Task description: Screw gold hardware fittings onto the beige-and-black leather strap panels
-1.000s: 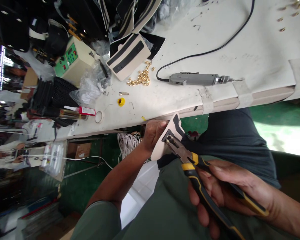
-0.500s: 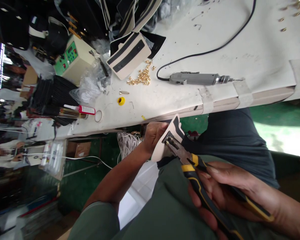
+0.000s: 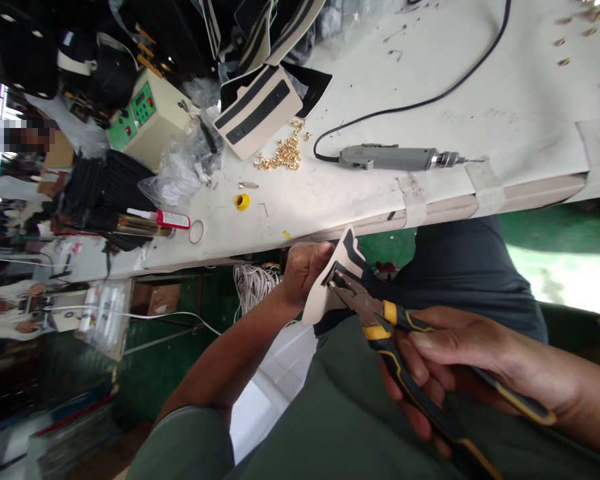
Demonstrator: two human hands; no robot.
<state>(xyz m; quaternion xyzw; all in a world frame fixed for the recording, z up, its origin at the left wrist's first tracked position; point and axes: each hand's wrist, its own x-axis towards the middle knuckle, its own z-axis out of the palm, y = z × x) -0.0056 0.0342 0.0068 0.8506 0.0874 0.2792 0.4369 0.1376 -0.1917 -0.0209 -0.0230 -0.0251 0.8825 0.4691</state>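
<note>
My left hand (image 3: 305, 270) is closed on the edge of a beige panel with black strips (image 3: 320, 303), held tilted in front of my torso below the table's edge. Wrapped round the handles of black-and-yellow pliers (image 3: 367, 308) is my right hand (image 3: 445, 360). The jaws of the pliers are a little apart and reach to a small metal piece on the panel's dark strip. Whether the jaws touch that piece, I cannot tell. My left fingertips are partly hidden behind the panel.
On the white table (image 3: 370, 200) lie a grey electric screwdriver (image 3: 387, 157) with a black cord, a pile of gold fasteners (image 3: 283, 155), a yellow ring (image 3: 241, 202) and a red bottle (image 3: 173, 220). More beige-and-black panels (image 3: 263, 110) and a control box (image 3: 150, 120) stand beyond. Another person (image 3: 15, 310) is at far left.
The pliers' jaws have spread wider and their handles are further apart in my right hand. The panel has shifted only slightly in my left hand.
</note>
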